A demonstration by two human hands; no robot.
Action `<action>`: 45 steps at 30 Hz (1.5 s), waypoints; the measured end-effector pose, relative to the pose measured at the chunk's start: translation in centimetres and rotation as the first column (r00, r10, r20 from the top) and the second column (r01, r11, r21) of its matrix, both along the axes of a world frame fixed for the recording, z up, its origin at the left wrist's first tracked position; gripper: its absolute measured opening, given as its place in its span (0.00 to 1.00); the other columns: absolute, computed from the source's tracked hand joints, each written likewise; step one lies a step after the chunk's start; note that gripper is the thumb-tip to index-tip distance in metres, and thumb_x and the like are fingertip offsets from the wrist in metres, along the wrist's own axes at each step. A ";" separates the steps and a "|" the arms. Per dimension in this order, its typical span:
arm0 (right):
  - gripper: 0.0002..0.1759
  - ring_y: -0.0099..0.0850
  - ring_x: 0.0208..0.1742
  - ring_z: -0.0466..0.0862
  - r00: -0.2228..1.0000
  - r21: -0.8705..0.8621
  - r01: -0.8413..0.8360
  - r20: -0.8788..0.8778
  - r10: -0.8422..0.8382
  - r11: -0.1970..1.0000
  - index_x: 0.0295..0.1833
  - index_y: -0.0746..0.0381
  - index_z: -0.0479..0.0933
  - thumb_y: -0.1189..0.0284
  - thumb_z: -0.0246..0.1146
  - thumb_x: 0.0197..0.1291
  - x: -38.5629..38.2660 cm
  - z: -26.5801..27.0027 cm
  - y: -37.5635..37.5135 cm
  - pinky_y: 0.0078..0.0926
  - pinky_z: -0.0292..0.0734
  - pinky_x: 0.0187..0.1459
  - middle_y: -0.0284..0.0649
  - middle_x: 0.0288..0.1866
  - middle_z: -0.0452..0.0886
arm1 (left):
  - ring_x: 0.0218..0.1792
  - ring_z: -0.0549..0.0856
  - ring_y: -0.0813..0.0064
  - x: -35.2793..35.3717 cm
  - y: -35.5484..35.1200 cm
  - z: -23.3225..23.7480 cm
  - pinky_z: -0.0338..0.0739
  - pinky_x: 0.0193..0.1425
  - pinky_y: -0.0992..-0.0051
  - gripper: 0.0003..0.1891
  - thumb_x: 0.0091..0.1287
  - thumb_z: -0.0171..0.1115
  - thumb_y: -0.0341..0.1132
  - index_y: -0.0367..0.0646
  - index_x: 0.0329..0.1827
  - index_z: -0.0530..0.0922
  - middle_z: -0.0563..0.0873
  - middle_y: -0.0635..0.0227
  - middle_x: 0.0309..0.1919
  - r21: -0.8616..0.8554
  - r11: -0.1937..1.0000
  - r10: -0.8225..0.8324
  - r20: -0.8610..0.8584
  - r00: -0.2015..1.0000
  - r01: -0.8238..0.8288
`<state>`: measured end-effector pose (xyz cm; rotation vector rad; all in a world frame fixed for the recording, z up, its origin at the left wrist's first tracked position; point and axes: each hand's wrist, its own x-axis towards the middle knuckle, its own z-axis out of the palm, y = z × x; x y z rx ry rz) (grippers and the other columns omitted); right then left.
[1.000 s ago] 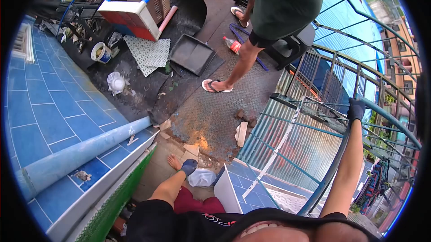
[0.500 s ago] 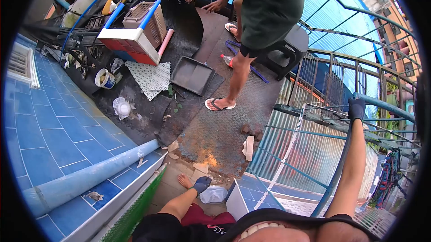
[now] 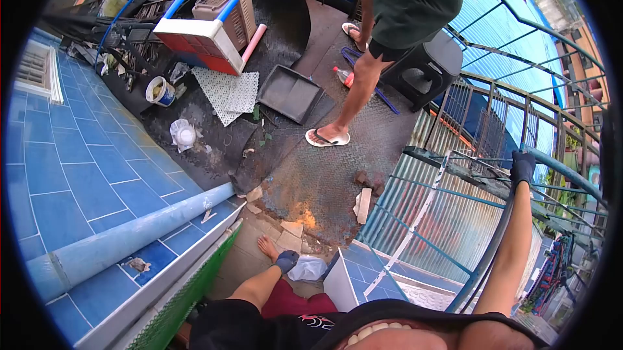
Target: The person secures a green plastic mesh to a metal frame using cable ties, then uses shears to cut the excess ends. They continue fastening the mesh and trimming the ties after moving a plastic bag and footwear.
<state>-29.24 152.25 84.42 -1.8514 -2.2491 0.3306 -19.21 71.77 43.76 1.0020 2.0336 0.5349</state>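
My left hand (image 3: 287, 260), in a dark glove, is low in front of my body with its fingers curled. A crumpled white plastic bag (image 3: 307, 268) meets its fingers, and the hand seems closed on the bag's edge. My bare foot (image 3: 267, 245) shows just beyond. Out to the right, my gloved right hand (image 3: 522, 167) is wrapped around the blue-green metal handrail (image 3: 561, 175). The rail's lower part curves down past my forearm.
Another person (image 3: 415, 0) in flip-flops stands bent on the rusty metal floor (image 3: 318, 184). Around them are a black tray (image 3: 290, 94), a pet carrier (image 3: 227, 9), a black stool (image 3: 425, 74) and a bucket (image 3: 159, 92). A blue pipe (image 3: 136, 240) runs along the left. Broken tiles (image 3: 363, 206) lie nearby.
My view has shifted slightly, so the floor appears higher. My left hand has drawn a little back toward me; my right stays on the rail. One of the other person's hands has left view.
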 end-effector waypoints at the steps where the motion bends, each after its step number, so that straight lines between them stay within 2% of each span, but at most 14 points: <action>1: 0.20 0.37 0.13 0.76 1.000 -0.014 0.014 0.000 -0.014 1.000 0.28 0.65 0.74 0.60 0.69 0.59 0.1 0.0 0.5 0.38 0.69 0.16 0.43 0.19 0.76 | 0.33 0.87 0.61 0.4 0.5 0.4 0.80 0.39 0.63 0.14 0.66 0.61 0.41 0.38 0.41 0.82 0.87 0.53 0.33 0.001 1.000 0.007 0.008 1.000 -0.007; 3: 0.20 0.37 0.13 0.76 1.000 -0.008 -0.013 -0.006 0.013 1.000 0.28 0.65 0.74 0.60 0.68 0.59 0.1 -0.1 1.2 0.38 0.69 0.16 0.43 0.19 0.75 | 0.32 0.87 0.68 1.1 2.3 1.3 0.80 0.39 0.67 0.20 0.71 0.55 0.47 0.36 0.43 0.82 0.87 0.55 0.31 -0.042 0.913 0.388 0.393 0.833 -0.406; 5: 0.20 0.38 0.13 0.76 0.996 0.026 -0.080 -0.025 0.081 0.996 0.27 0.65 0.74 0.59 0.68 0.59 1.3 -0.9 2.2 0.39 0.69 0.16 0.43 0.18 0.75 | 0.32 0.86 0.73 1.5 4.1 2.5 0.79 0.38 0.70 0.21 0.71 0.56 0.49 0.35 0.42 0.82 0.87 0.59 0.31 -0.103 0.896 0.429 0.450 0.783 -0.432; 7: 0.22 0.45 0.25 0.85 0.990 0.002 -0.042 0.131 0.042 0.999 0.36 0.70 0.82 0.58 0.68 0.56 0.8 0.1 1.7 0.44 0.78 0.30 0.53 0.27 0.83 | 0.31 0.86 0.65 0.3 6.5 5.2 0.79 0.39 0.65 0.15 0.70 0.58 0.42 0.36 0.39 0.81 0.86 0.56 0.31 -0.412 0.688 0.697 0.602 0.389 -0.597; 9: 0.21 0.45 0.26 0.86 0.989 0.005 -0.014 0.147 0.013 1.000 0.36 0.69 0.82 0.57 0.68 0.56 0.1 1.0 0.3 0.44 0.79 0.32 0.52 0.28 0.84 | 0.28 0.84 0.73 0.9 6.8 4.5 0.77 0.35 0.70 0.18 0.72 0.56 0.45 0.35 0.38 0.82 0.85 0.61 0.28 -0.358 0.653 0.692 0.640 0.334 -0.667; 23: 0.20 0.36 0.15 0.77 0.961 0.015 -0.169 0.225 0.162 0.985 0.28 0.63 0.78 0.57 0.66 0.61 0.8 -0.2 2.1 0.38 0.70 0.20 0.42 0.18 0.76 | 0.27 0.80 0.76 -2.3 1.4 4.1 0.75 0.33 0.72 0.14 0.69 0.57 0.41 0.38 0.36 0.81 0.83 0.64 0.26 -0.443 0.713 0.701 0.473 0.534 -0.543; 25: 0.24 0.50 0.38 0.88 0.956 -0.040 -0.113 0.267 0.120 0.993 0.34 0.66 0.85 0.55 0.58 0.60 0.1 1.0 0.2 0.45 0.79 0.45 0.56 0.33 0.86 | 0.27 0.80 0.76 -2.0 0.7 3.0 0.75 0.33 0.72 0.13 0.69 0.57 0.40 0.38 0.36 0.80 0.83 0.65 0.27 -0.301 0.802 0.595 0.481 0.644 -0.516; 27: 0.23 0.50 0.38 0.88 0.960 -0.039 -0.098 0.262 0.105 0.994 0.35 0.66 0.85 0.55 0.58 0.59 -0.4 1.7 -0.8 0.45 0.79 0.45 0.56 0.33 0.86 | 0.28 0.79 0.77 -2.2 0.8 2.9 0.74 0.33 0.72 0.13 0.69 0.57 0.39 0.38 0.36 0.80 0.82 0.66 0.27 -0.152 0.871 0.480 0.468 0.742 -0.467; 29: 0.23 0.50 0.38 0.88 0.962 -0.036 -0.089 0.257 0.095 0.995 0.36 0.66 0.85 0.56 0.59 0.58 -0.2 1.3 -0.2 0.44 0.79 0.45 0.56 0.33 0.86 | 0.28 0.79 0.78 -2.6 3.0 3.8 0.74 0.33 0.74 0.11 0.69 0.57 0.39 0.39 0.36 0.80 0.82 0.69 0.29 -0.431 0.640 0.724 0.616 0.311 -0.636; 31: 0.21 0.39 0.18 0.82 0.964 0.056 -0.151 0.228 0.134 0.987 0.30 0.66 0.80 0.57 0.62 0.61 0.1 0.6 0.4 0.40 0.74 0.23 0.45 0.19 0.80 | 0.26 0.77 0.80 -2.7 4.6 3.8 0.72 0.32 0.75 0.12 0.70 0.57 0.40 0.40 0.35 0.81 0.81 0.71 0.27 -0.445 0.606 0.736 0.627 0.254 -0.659; 32: 0.21 0.39 0.18 0.82 0.974 0.046 -0.127 0.198 0.115 0.991 0.29 0.66 0.81 0.56 0.62 0.61 0.1 0.6 0.3 0.40 0.75 0.24 0.46 0.19 0.80 | 0.24 0.75 0.81 -2.8 5.2 3.7 0.71 0.30 0.76 0.12 0.71 0.58 0.40 0.41 0.34 0.81 0.80 0.73 0.25 -0.460 0.570 0.745 0.639 0.192 -0.681; 36: 0.23 0.41 0.20 0.84 0.970 -0.005 -0.118 0.211 0.116 0.993 0.29 0.66 0.81 0.55 0.62 0.61 0.1 1.0 0.1 0.42 0.77 0.27 0.48 0.20 0.81 | 0.29 0.80 0.80 -3.3 7.2 3.8 0.72 0.32 0.78 0.12 0.69 0.60 0.42 0.43 0.39 0.82 0.83 0.73 0.30 -0.458 0.586 0.748 0.623 0.228 -0.668; 38: 0.24 0.46 0.36 0.88 0.948 -0.029 -0.118 0.296 0.121 0.993 0.38 0.67 0.85 0.54 0.61 0.59 -0.2 1.3 0.1 0.43 0.79 0.42 0.55 0.34 0.86 | 0.25 0.77 0.81 -3.3 7.7 3.7 0.72 0.31 0.76 0.14 0.71 0.57 0.41 0.39 0.37 0.82 0.82 0.71 0.26 -0.445 0.585 0.752 0.610 0.248 -0.678; 45: 0.24 0.44 0.34 0.88 0.950 -0.019 -0.097 0.295 0.099 0.995 0.37 0.67 0.85 0.54 0.62 0.60 -0.6 1.8 -0.9 0.42 0.79 0.40 0.53 0.33 0.87 | 0.25 0.77 0.81 -3.3 7.3 3.4 0.71 0.31 0.76 0.13 0.71 0.58 0.41 0.39 0.35 0.82 0.82 0.72 0.26 -0.450 0.613 0.743 0.609 0.278 -0.650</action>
